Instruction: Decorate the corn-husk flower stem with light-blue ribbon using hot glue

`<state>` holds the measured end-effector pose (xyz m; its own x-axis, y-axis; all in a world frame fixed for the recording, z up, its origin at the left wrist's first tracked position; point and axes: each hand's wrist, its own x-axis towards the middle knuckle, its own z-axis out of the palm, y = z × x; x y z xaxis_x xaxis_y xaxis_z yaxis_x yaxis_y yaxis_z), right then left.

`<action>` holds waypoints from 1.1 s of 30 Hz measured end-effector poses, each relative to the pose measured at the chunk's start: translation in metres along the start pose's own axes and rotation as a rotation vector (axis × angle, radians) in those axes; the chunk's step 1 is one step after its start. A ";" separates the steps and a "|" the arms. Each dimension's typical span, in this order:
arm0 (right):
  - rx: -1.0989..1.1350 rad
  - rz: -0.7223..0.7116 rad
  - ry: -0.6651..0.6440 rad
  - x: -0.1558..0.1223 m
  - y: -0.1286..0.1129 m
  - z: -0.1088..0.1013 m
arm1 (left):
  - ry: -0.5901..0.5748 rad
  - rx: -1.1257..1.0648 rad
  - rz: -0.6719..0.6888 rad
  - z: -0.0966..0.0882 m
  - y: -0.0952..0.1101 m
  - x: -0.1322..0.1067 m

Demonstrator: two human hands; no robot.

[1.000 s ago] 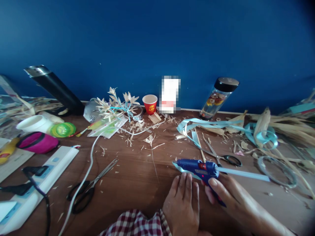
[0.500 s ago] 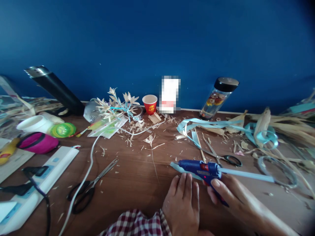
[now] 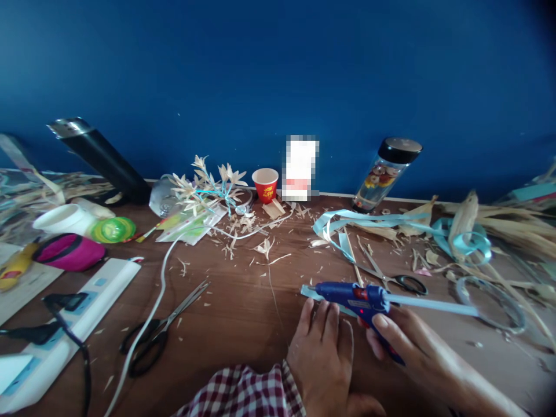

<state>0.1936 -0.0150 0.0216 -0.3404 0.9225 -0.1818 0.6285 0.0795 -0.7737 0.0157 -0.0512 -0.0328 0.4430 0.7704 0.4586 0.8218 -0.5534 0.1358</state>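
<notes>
My right hand grips the handle of a blue glue gun, which points left, its nozzle just above a strip of light blue ribbon lying across the brown table. Just left of the gun, my left hand lies flat on the table with fingers stretched out, its fingertips at the ribbon's near edge. A checked sleeve covers my left forearm. A glue stick pokes out of the gun's back toward the right.
Black-handled scissors lie at the left beside a white cable and a power strip. Smaller scissors, more ribbon and dried husks sit at the right. A red cup, a jar and straw flowers stand by the wall.
The glue gun and my right hand have shifted slightly to the right. My left hand's fingers have crept a little forward toward the ribbon.
</notes>
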 end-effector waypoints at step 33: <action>-0.025 0.038 -0.075 0.004 -0.010 -0.001 | 0.145 0.025 -0.035 0.009 0.008 -0.004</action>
<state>0.1861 -0.0114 0.0291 -0.3668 0.8942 -0.2567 0.6591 0.0551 -0.7500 0.0233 -0.0558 -0.0415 0.3590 0.7339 0.5767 0.8450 -0.5179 0.1330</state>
